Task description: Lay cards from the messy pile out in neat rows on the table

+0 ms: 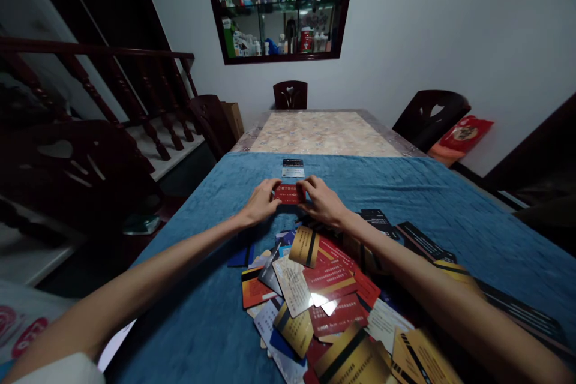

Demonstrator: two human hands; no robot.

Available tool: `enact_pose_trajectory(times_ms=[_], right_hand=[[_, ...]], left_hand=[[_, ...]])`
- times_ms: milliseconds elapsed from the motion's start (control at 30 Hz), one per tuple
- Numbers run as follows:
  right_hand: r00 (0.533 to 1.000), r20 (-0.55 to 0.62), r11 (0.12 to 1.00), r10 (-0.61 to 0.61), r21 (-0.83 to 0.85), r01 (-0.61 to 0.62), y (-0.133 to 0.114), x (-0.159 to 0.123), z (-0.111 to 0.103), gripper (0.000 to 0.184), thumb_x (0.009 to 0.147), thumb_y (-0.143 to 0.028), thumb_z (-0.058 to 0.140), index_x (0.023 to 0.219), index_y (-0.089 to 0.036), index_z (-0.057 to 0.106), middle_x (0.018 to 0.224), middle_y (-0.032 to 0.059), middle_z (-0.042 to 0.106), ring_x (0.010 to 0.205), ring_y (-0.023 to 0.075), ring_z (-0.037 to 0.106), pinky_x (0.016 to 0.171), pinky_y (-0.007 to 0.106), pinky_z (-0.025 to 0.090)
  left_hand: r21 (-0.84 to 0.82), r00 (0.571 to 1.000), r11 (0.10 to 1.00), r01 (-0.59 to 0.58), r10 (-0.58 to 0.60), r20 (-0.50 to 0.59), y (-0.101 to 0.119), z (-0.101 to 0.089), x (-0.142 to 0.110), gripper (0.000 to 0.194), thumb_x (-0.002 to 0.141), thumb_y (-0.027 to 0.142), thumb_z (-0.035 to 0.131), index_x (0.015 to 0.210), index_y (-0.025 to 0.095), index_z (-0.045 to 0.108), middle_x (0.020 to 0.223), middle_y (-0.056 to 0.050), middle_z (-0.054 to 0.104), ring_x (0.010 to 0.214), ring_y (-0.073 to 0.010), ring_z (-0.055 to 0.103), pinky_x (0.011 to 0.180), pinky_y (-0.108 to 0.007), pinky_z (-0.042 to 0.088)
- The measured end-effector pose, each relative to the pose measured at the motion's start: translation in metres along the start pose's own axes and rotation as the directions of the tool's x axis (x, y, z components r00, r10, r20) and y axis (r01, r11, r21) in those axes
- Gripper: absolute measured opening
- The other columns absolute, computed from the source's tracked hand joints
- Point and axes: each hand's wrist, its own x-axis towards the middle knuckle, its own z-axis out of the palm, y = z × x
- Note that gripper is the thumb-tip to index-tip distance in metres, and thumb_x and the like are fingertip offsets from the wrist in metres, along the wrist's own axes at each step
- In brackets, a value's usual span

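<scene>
At the centre of the frame, the left hand (pixel 263 201) and the right hand (pixel 323 201) share a flat rectangular red card with pale print (pixel 288 194). Each grip is nearly closed, thumb and fingers pinching one short end; whether the card touches the plush blue cloth (pixel 198 246) below it cannot be told. Just above it in the frame lie a black card (pixel 293 162) and a silvery-white card (pixel 293 172). A loose heap of glossy multicoloured cards (pixel 330 282) fills the lower centre. The cloth covers the near part of the beige patterned counter (pixel 324 132).
</scene>
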Motion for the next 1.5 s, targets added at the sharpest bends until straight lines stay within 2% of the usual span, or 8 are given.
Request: enact_pose_trajectory(times_ms=[100,233,467,667,800,1067,1300,1500], right_hand=[[1.0,0.01,1.0,0.022,0.0,-0.022,0.009,0.008,0.003,0.05,0.081,-0.025,0.069,0.127,-0.017,0.053,0.124,0.014,0.052,0.112,0.0275,0.049,0.089,0.039,0.049],[0.999,0.043,1.0,0.022,0.021,-0.023,0.022,0.019,0.009,0.046,0.083,-0.026,0.068,0.126,-0.015,0.055,0.123,0.0136,0.053,0.111,0.0268,0.049,0.092,0.04,0.047],[0.992,0.087,0.995,0.096,0.015,-0.097,0.041,0.037,0.021,0.04,0.085,-0.032,0.068,0.119,-0.013,0.06,0.118,0.013,0.058,0.108,0.0253,0.052,0.091,0.037,0.046],[0.966,0.159,0.979,0.204,-0.032,-0.202,0.051,0.05,0.028,0.043,0.084,-0.036,0.069,0.12,-0.015,0.061,0.121,0.0131,0.057,0.112,0.0259,0.052,0.093,0.035,0.045],[0.955,0.183,0.972,0.233,-0.042,-0.23,0.057,0.059,0.031,0.047,0.082,-0.037,0.07,0.122,-0.015,0.061,0.122,0.0147,0.057,0.114,0.0277,0.051,0.093,0.035,0.044],[0.941,0.214,0.965,0.261,-0.037,-0.26,0.063,0.067,0.035,0.045,0.081,-0.038,0.07,0.12,-0.016,0.064,0.118,0.0148,0.058,0.11,0.0281,0.054,0.09,0.034,0.046],[0.937,0.231,0.965,0.261,-0.035,-0.261,0.068,0.066,0.04,0.045,0.082,-0.043,0.069,0.119,-0.018,0.066,0.121,0.0141,0.058,0.112,0.0286,0.053,0.09,0.034,0.045],[0.939,0.215,0.963,0.267,-0.031,-0.267,0.071,0.065,0.044,0.047,0.082,-0.045,0.07,0.121,-0.018,0.065,0.121,0.0138,0.059,0.111,0.0279,0.054,0.089,0.034,0.045]], left_hand=[[0.008,0.999,0.999,-0.05,0.05,0.018,-0.006,0.004,0.006,0.048,0.076,0.017,0.061,0.124,0.014,0.056,0.115,-0.008,0.056,0.083,-0.0157,0.059,0.088,-0.035,0.053],[0.054,0.996,0.995,-0.084,0.082,0.044,-0.013,0.007,0.021,0.046,0.074,0.016,0.063,0.12,0.015,0.058,0.113,-0.007,0.054,0.094,-0.0187,0.059,0.095,-0.036,0.05],[0.128,0.988,0.987,-0.101,0.085,0.125,-0.025,0.012,0.048,0.042,0.076,0.017,0.062,0.117,0.011,0.062,0.109,-0.01,0.059,0.103,-0.0245,0.059,0.098,-0.038,0.048],[0.176,0.986,0.98,-0.096,0.07,0.149,-0.037,0.025,0.067,0.034,0.075,0.018,0.062,0.109,0.011,0.064,0.108,-0.013,0.063,0.103,-0.0272,0.061,0.096,-0.039,0.049],[0.182,0.987,0.98,-0.08,0.051,0.154,-0.044,0.03,0.078,0.034,0.075,0.02,0.062,0.108,0.012,0.064,0.11,-0.013,0.064,0.104,-0.0284,0.061,0.097,-0.041,0.049],[0.197,0.986,0.979,-0.043,0.009,0.168,-0.052,0.033,0.085,0.04,0.073,0.021,0.064,0.111,0.01,0.064,0.112,-0.014,0.065,0.105,-0.0295,0.061,0.097,-0.042,0.049],[0.249,0.978,0.968,-0.036,-0.017,0.207,-0.046,0.03,0.085,0.036,0.073,0.021,0.063,0.107,0.01,0.068,0.109,-0.013,0.066,0.104,-0.0283,0.062,0.094,-0.036,0.05],[0.256,0.979,0.966,-0.02,-0.034,0.203,-0.044,0.03,0.086,0.034,0.072,0.022,0.064,0.104,0.01,0.069,0.108,-0.012,0.066,0.101,-0.0275,0.062,0.094,-0.036,0.051]])
